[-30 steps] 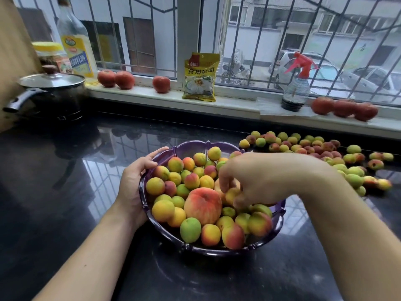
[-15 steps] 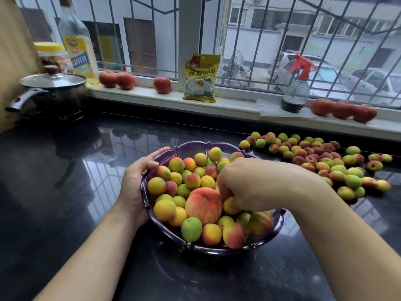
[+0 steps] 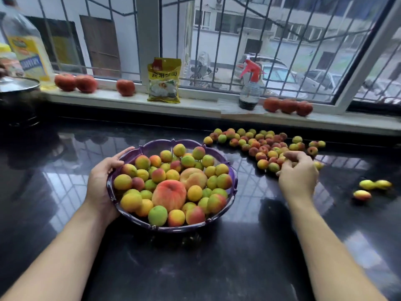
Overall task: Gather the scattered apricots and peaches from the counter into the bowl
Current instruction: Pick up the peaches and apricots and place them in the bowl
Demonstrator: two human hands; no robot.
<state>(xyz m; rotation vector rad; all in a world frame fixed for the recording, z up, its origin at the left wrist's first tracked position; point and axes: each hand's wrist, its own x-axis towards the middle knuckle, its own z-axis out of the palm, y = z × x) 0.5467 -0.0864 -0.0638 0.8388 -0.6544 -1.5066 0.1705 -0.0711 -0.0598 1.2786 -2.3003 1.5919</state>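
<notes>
A purple scalloped bowl point(image 3: 234, 181) sits on the black counter, heaped with several small apricots and two large peaches point(image 3: 169, 194). My left hand point(image 3: 103, 177) grips the bowl's left rim. A pile of loose apricots point(image 3: 260, 143) lies on the counter to the right of the bowl. My right hand point(image 3: 297, 172) rests on the near edge of that pile, fingers curled over a few apricots; whether it holds any is hidden. Three stray apricots point(image 3: 372, 187) lie farther right.
The windowsill behind carries peaches point(image 3: 74, 83), a lone peach point(image 3: 125, 87), a yellow packet point(image 3: 164, 80), a spray bottle point(image 3: 249, 92) and more peaches point(image 3: 287, 106). An oil bottle point(image 3: 26, 46) and a lidded pot point(image 3: 18, 92) stand far left.
My right hand left the bowl and moved right to the loose pile. More fruit now lies in the bowl where the hand was. The left hand stayed on the rim.
</notes>
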